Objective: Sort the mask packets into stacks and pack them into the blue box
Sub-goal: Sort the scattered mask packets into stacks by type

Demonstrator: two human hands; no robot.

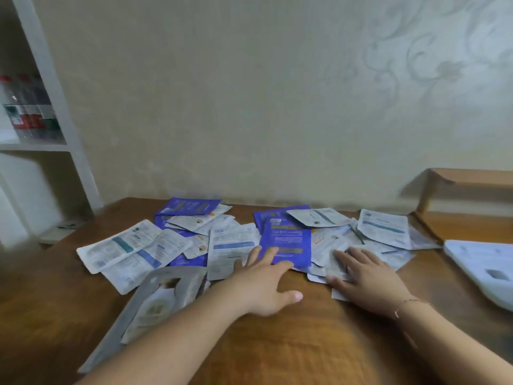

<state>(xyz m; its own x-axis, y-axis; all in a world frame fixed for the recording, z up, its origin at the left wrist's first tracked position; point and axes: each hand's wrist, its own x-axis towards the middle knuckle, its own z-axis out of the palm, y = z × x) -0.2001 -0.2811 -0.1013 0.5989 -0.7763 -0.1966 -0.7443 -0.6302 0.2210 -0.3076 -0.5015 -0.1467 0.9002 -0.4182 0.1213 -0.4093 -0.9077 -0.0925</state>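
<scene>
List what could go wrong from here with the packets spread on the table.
1. The white and purple mask packets overlap in a loose heap, so the flat left hand may drag several at once and mix the sorts.
2. The right hand presses on white packets near the brown wooden table's front, which could slide off.
3. No blue box is in view.

- The print on the mask packets is too blurred to read.
- The bottles on the shelf at left are smeared; their labels are illegible.
- The pale object on the worktop's right side is cut off by the edge.
- The left hand hides a grey packet's corner.
</scene>
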